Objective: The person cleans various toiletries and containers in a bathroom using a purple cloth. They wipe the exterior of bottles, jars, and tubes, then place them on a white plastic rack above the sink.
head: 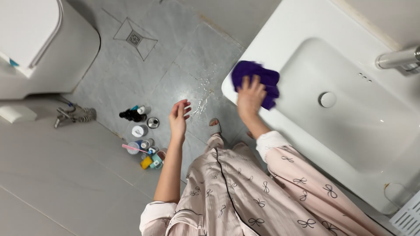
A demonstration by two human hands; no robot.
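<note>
Purple cloth (258, 78) under right hand (250, 97) on sink (350, 131) rim

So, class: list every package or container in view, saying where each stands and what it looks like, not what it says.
Dark bottles: on the floor by the wall, black, lying together.
White jar: just below them, round.
Metal tin: right of the jar, round, silvery.
Yellow container: nearest the person's left hand, small, among blue and teal tubes.
No signs or screens.
</note>
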